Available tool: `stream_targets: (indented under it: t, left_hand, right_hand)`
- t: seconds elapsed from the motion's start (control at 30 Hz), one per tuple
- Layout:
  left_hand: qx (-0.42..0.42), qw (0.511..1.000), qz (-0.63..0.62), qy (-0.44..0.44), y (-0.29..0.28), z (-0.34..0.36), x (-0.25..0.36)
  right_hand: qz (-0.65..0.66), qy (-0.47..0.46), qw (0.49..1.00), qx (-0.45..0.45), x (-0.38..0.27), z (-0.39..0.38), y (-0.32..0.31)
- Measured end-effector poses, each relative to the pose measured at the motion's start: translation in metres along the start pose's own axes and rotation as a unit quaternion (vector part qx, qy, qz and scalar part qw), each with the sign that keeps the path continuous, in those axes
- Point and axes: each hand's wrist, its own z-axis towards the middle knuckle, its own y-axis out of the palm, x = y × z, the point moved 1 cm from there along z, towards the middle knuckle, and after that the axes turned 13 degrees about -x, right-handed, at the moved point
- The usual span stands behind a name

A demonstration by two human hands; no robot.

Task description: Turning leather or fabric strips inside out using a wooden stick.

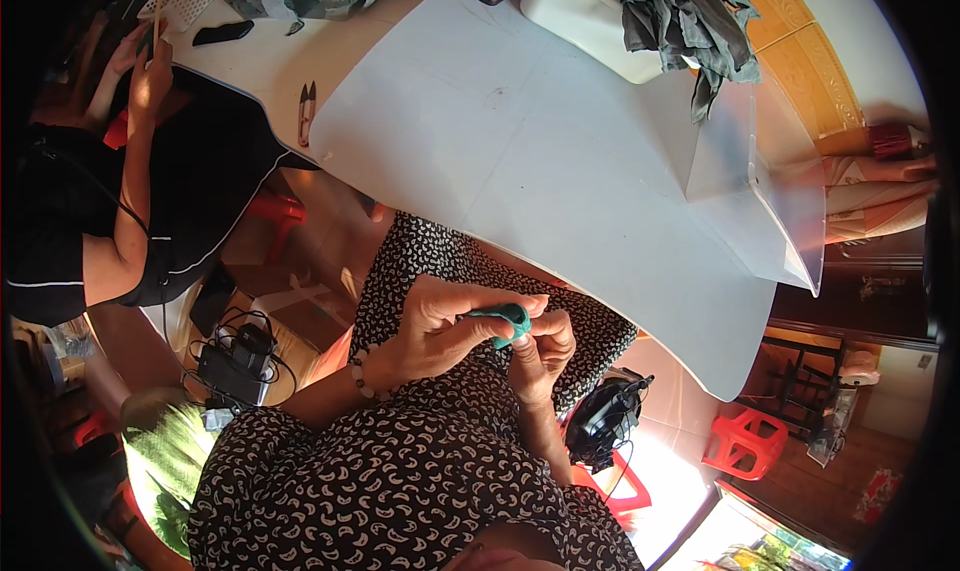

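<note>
Above my lap, a small dark green piece of cloth (512, 316), folded or rolled into a loop, is held between both hands. My left hand (435, 321), with a beaded bracelet at the wrist, pinches it between thumb and fingers. From the other side, the fingertips of my right hand (540, 359) close on its right edge. Both hands are off the table, just short of its near edge. Whether anything lies inside the fold is hidden by my fingers.
Ahead stretches a pale table (500, 161). Thread snips (307, 116) lie on its left part. A white bin (575, 26) with grey cloth strips (685, 31) stands at the back, and a clear panel (785, 211) at the right. A co-worker's hand (150, 81) is at the far left.
</note>
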Motion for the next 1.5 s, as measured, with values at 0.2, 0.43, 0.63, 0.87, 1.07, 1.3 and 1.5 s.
stream_targets:
  t: [0.2, 0.43, 0.63, 0.87, 1.07, 1.3, 1.5]
  left_hand:
    - [-0.02, 0.999, -0.037, 0.005, 0.002, -0.004, -0.006]
    - [-0.035, 0.99, -0.137, -0.029, 0.003, -0.007, -0.005]
    - [-0.031, 0.991, -0.131, -0.015, -0.002, -0.01, -0.005]
    - [-0.018, 0.986, -0.162, 0.035, -0.005, 0.0, 0.007]
    - [-0.001, 0.99, -0.14, 0.01, -0.003, -0.003, 0.009]
    - [0.067, 0.987, -0.142, -0.019, 0.007, -0.005, 0.013]
    - [0.093, 0.983, -0.157, 0.006, 0.01, -0.009, 0.003]
  right_hand:
    - [0.022, 0.013, 0.999, 0.031, 0.0, -0.001, 0.008]
    - [0.149, -0.001, 0.989, 0.011, 0.003, 0.004, 0.014]
    - [0.163, 0.005, 0.987, 0.003, 0.001, 0.007, 0.015]
    - [0.119, 0.005, 0.992, -0.033, 0.001, 0.004, 0.008]
    - [0.129, 0.013, 0.991, -0.02, 0.002, 0.003, 0.008]
    - [0.095, -0.009, 0.995, -0.014, 0.011, 0.002, 0.007]
    - [0.112, 0.04, 0.993, -0.014, 0.016, -0.002, 0.008]
